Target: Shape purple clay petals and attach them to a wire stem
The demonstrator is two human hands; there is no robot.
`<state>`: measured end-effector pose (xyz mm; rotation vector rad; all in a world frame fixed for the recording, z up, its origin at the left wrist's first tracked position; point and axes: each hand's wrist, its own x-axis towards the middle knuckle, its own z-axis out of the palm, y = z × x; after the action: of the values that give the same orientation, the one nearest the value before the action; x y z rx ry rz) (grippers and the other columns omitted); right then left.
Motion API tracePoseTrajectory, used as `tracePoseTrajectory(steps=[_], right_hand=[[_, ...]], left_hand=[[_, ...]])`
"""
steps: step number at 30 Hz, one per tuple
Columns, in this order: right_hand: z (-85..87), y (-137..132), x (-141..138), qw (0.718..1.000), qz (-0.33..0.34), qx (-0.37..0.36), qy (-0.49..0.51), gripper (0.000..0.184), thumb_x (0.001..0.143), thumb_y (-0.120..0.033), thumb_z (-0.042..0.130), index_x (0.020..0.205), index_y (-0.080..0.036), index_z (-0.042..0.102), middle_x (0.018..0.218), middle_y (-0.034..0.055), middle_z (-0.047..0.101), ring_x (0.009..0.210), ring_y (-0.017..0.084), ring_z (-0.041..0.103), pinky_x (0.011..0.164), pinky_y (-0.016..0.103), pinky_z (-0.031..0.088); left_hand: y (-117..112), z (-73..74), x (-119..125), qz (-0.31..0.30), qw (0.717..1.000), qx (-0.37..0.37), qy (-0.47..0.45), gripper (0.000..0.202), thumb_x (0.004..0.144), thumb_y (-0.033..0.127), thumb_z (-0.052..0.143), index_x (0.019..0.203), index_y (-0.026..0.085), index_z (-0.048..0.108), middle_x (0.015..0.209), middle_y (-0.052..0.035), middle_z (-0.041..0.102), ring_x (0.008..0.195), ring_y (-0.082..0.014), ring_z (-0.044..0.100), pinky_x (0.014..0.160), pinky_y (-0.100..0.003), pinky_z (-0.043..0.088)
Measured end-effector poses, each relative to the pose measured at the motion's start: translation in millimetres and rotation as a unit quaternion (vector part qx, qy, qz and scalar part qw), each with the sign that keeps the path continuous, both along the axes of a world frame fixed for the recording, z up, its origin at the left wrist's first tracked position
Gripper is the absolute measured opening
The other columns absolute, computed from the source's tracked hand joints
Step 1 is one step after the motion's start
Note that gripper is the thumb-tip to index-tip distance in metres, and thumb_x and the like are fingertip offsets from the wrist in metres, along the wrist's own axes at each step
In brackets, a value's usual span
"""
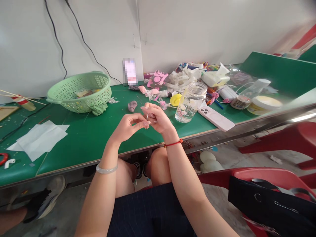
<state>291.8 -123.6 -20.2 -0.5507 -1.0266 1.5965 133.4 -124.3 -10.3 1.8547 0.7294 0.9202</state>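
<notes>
Green table [81, 138], white wall [185, 29], fingers [141, 125] together

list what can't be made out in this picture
All in the head view:
- White sliver between left hand and right hand: too small to identify; who grips it is unclear.
- Propped phone's screen: pixelated.
- Basket's contents: partly hidden by its near wall.
- Red ring: cut off by the left edge.

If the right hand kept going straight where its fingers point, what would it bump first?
From the right hand, probably the purple lump, though the hand may be high enough to pass over it.
</notes>
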Motion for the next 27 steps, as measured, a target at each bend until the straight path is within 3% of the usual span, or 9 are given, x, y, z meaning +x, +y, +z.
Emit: tracePoseTrajectory(steps=[8,15,20,27], right_hand=[[-3.0,0.4,4.8,1.000,0.024,0.003,-0.014,0.037,0.077,-0.026,0.075,0.062,-0.022,0.041,0.046,-0.0138,0.024,0.041,0.002,0.012,0.036,0.015,0.019],[-2.8,-0.5,7.6,0.999,0.047,0.006,0.001,0.040,0.077,-0.022,0.072,0.062,-0.022,0.036,0.048,-0.0136,0.022,0.041,0.002,0.013,0.035,0.013,0.023],[-3.0,-0.8,8.2,0.996,0.091,0.013,0.004,0.040,0.077,-0.018,0.068,0.060,-0.022,0.032,0.048,-0.0131,0.023,0.040,0.001,0.011,0.034,0.012,0.024],[-3.6,0.0,7.8,0.993,0.117,0.004,0.018,0.037,0.072,-0.016,0.069,0.057,-0.021,0.036,0.050,-0.0129,0.025,0.039,0.000,0.013,0.033,0.011,0.020]], left_hand=[[-1.4,0.4,0.8,0.004,0.999,0.035,0.010,0.041,0.079,0.059,0.079,0.067,0.021,0.072,0.072,-0.0051,0.073,0.070,-0.0185,0.068,0.069,-0.030,0.055],[1.6,0.8,-6.6,-0.065,0.998,-0.015,-0.006,0.038,0.086,0.054,0.076,0.074,0.018,0.074,0.074,-0.0048,0.075,0.074,-0.0167,0.070,0.075,-0.029,0.057],[4.2,-2.1,-10.8,-0.089,0.996,-0.026,0.004,0.032,0.082,0.050,0.081,0.077,0.019,0.076,0.078,-0.0046,0.079,0.077,-0.0179,0.074,0.076,-0.029,0.060],[3.6,-3.2,-9.6,-0.064,0.998,0.016,0.013,0.033,0.079,0.051,0.084,0.072,0.019,0.077,0.074,-0.0036,0.078,0.073,-0.0173,0.073,0.074,-0.028,0.059]])
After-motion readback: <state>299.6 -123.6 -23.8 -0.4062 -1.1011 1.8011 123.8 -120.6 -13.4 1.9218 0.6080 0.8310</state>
